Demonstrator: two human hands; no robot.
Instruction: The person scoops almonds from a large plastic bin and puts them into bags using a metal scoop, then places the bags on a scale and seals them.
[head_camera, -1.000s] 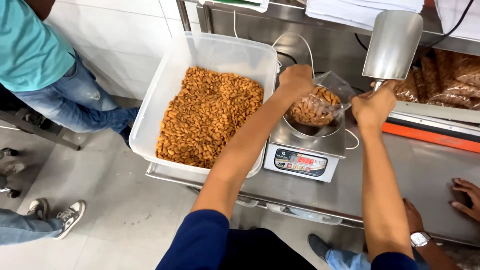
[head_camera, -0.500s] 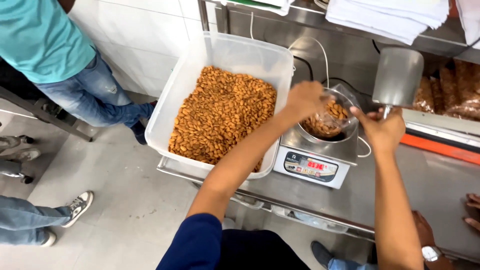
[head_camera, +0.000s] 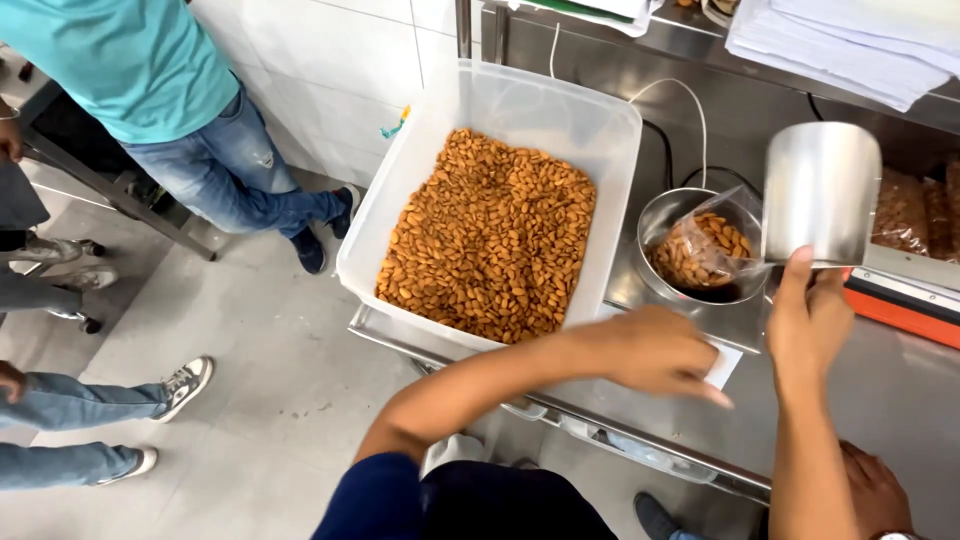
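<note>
Left hand (head_camera: 655, 355) withdrawn from one bagged bowl (head_camera: 700, 250), open, right hand (head_camera: 810, 320) gripping one scoop (head_camera: 820, 190)

Bright, even indoor light fills the scene, with no single source in view. Shadows are soft and faint, darkest under the desk (head_camera: 900, 400) edge. The metal scoop (head_camera: 820, 192) shows smooth pale reflections, and the clear bag (head_camera: 703, 250) carries small glints. The left hand (head_camera: 655, 352) is smeared by motion blur, its fingers (head_camera: 712, 392) streaked. The nuts (head_camera: 490, 235) look sharp. Lines bend slightly toward the frame edges.
</note>
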